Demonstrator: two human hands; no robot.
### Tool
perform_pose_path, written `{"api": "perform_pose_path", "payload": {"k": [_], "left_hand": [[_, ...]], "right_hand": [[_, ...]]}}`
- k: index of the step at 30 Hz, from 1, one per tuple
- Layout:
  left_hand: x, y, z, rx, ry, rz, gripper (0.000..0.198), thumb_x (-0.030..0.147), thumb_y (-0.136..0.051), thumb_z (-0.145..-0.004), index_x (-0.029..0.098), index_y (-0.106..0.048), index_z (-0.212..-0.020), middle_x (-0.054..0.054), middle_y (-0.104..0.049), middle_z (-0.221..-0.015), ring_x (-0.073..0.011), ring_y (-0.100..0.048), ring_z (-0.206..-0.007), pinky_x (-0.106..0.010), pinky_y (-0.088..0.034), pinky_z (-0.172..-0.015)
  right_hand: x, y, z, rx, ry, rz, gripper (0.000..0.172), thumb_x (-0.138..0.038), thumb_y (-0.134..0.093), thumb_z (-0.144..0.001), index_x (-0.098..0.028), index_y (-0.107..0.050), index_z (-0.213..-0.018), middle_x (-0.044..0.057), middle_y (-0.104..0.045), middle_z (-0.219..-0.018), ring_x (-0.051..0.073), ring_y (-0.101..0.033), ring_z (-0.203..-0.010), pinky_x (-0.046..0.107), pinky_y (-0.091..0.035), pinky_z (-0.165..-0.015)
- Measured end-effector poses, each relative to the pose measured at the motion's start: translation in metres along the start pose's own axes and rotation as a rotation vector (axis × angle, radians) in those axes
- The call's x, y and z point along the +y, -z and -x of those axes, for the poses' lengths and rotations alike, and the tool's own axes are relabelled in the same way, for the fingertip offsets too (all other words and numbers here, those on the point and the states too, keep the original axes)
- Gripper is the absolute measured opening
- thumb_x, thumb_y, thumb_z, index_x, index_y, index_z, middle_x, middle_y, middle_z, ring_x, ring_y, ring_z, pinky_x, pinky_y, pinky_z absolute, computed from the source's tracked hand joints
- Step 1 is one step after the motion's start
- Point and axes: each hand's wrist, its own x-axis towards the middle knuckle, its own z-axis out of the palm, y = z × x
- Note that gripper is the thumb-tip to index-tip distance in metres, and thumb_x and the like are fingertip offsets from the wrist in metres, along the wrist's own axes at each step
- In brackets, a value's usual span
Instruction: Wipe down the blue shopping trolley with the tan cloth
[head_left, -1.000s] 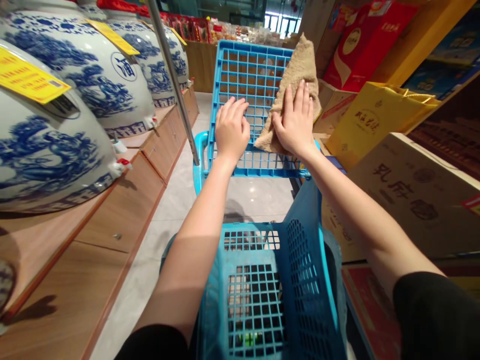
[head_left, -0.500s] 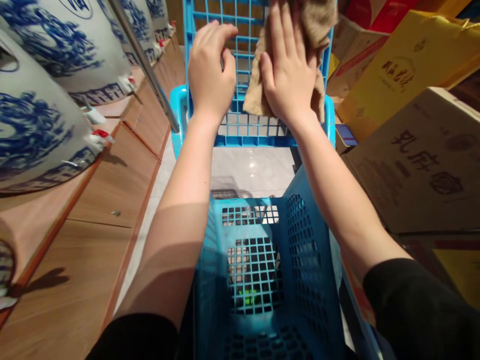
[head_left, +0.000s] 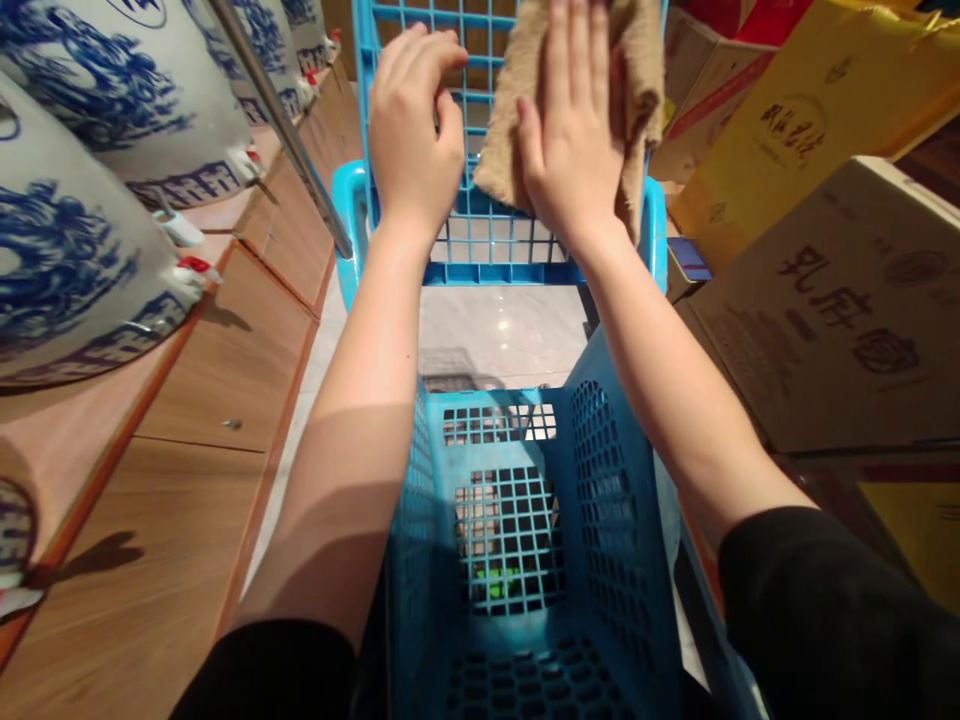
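A tan cloth (head_left: 504, 150) lies against the blue plastic grid panel (head_left: 491, 272) of a shopping cart. My right hand (head_left: 574, 150) presses flat on this cloth, fingers stretched upward, with a fold bunched beside them. On the panel's left part rests my left hand (head_left: 417, 130), its fingers loosely bent and the thumb apart from them; nothing shows between them. What the left fingertips touch underneath is hidden. Below my forearms is the cart's deep blue basket (head_left: 495, 455), with mesh walls and floor; something green shows at its floor grid.
Large blue-and-white ceramic jars (head_left: 67, 250) with red-tipped taps line a wooden cabinet (head_left: 225, 370) on the left. A metal pole (head_left: 281, 125) slants beside the cart. Cardboard boxes (head_left: 840, 310) and a yellow package (head_left: 810, 120) crowd the right side. Pale floor (head_left: 502, 325) shows between the cart parts.
My right hand and the cloth have shifted slightly left across the panel, and more of the cloth lies spread out. My left hand and the whole cart have moved slightly up and left in view.
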Motion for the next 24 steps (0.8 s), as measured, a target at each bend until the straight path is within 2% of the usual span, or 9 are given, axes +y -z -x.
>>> {"api": "perform_pose_path", "payload": {"k": [2,4,8,10,12,16,18,20,24], "left_hand": [[0.001,-0.002,0.002,0.020,-0.001,0.002,0.046,0.002,-0.055,-0.090,0.029,-0.062,-0.127,0.012,-0.069,-0.143,-0.0134,-0.046,-0.141,-0.036,-0.029,-0.130],[0.002,-0.005,0.002,0.029,0.008,-0.004,0.041,0.007,-0.056,-0.095,0.029,-0.062,-0.128,0.011,-0.069,-0.142,-0.0135,-0.046,-0.140,-0.035,-0.030,-0.129],[-0.001,-0.009,-0.002,0.026,0.028,-0.030,0.027,0.018,-0.055,-0.103,0.027,-0.063,-0.126,0.009,-0.071,-0.137,-0.0123,-0.047,-0.136,-0.032,-0.032,-0.127],[-0.003,-0.009,-0.002,0.010,0.013,-0.039,0.026,0.023,-0.055,-0.104,0.027,-0.063,-0.128,0.008,-0.071,-0.137,-0.0125,-0.048,-0.135,-0.032,-0.033,-0.127],[-0.004,-0.007,-0.001,-0.009,-0.005,-0.047,0.034,0.017,-0.053,-0.102,0.026,-0.061,-0.134,0.007,-0.068,-0.142,-0.0133,-0.047,-0.139,-0.034,-0.031,-0.129],[0.002,-0.003,0.001,0.024,0.020,-0.055,0.044,0.009,-0.053,-0.098,0.026,-0.059,-0.138,0.006,-0.068,-0.145,-0.0125,-0.047,-0.140,-0.033,-0.031,-0.129],[0.009,0.001,0.003,0.044,0.024,-0.028,0.040,0.012,-0.054,-0.099,0.025,-0.060,-0.137,0.005,-0.070,-0.141,-0.0128,-0.052,-0.135,-0.032,-0.036,-0.126],[0.016,0.008,0.005,0.031,0.013,0.016,0.038,0.013,-0.054,-0.100,0.024,-0.062,-0.135,0.003,-0.071,-0.139,-0.0142,-0.055,-0.132,-0.033,-0.040,-0.123],[0.029,0.021,0.011,0.036,0.046,0.063,0.036,0.016,-0.049,-0.101,0.028,-0.064,-0.132,0.005,-0.072,-0.139,-0.0159,-0.055,-0.138,-0.035,-0.039,-0.126]], "right_hand": [[0.007,0.001,-0.001,0.062,-0.114,0.022,0.068,-0.049,-0.031,-0.101,-0.031,-0.037,-0.167,-0.011,-0.036,-0.173,0.030,-0.017,-0.168,0.050,-0.004,-0.142],[0.001,-0.002,0.006,0.011,-0.076,0.003,0.067,-0.054,-0.030,-0.100,-0.038,-0.036,-0.166,-0.017,-0.033,-0.173,0.027,-0.014,-0.169,0.047,-0.003,-0.142],[-0.027,-0.012,0.022,-0.196,0.174,-0.121,0.068,-0.057,-0.036,-0.101,-0.036,-0.036,-0.165,-0.016,-0.029,-0.175,0.020,-0.010,-0.169,0.031,0.000,-0.141],[-0.030,-0.013,0.021,-0.261,0.261,-0.125,0.071,-0.055,-0.038,-0.102,-0.024,-0.036,-0.166,-0.009,-0.028,-0.177,0.021,-0.013,-0.169,0.029,0.001,-0.141],[-0.020,-0.009,0.014,-0.236,0.254,-0.093,0.070,-0.049,-0.033,-0.105,-0.016,-0.034,-0.167,-0.003,-0.027,-0.178,0.023,-0.014,-0.169,0.034,0.001,-0.142],[0.002,0.000,0.005,-0.030,0.047,-0.089,0.062,-0.047,-0.032,-0.104,-0.037,-0.037,-0.165,-0.016,-0.033,-0.174,0.024,-0.009,-0.170,0.043,0.000,-0.142],[-0.001,-0.004,0.007,-0.024,0.045,-0.100,0.065,-0.048,-0.034,-0.102,-0.034,-0.039,-0.165,-0.015,-0.033,-0.174,0.026,-0.011,-0.170,0.043,-0.002,-0.142],[-0.011,-0.012,0.013,-0.097,0.114,-0.138,0.068,-0.050,-0.038,-0.099,-0.030,-0.043,-0.164,-0.013,-0.033,-0.174,0.026,-0.014,-0.169,0.041,-0.005,-0.142],[-0.025,-0.022,0.019,-0.304,0.228,-0.275,0.063,-0.052,-0.051,-0.090,-0.040,-0.056,-0.152,-0.018,-0.035,-0.171,0.022,-0.017,-0.168,0.037,-0.009,-0.142]]}}
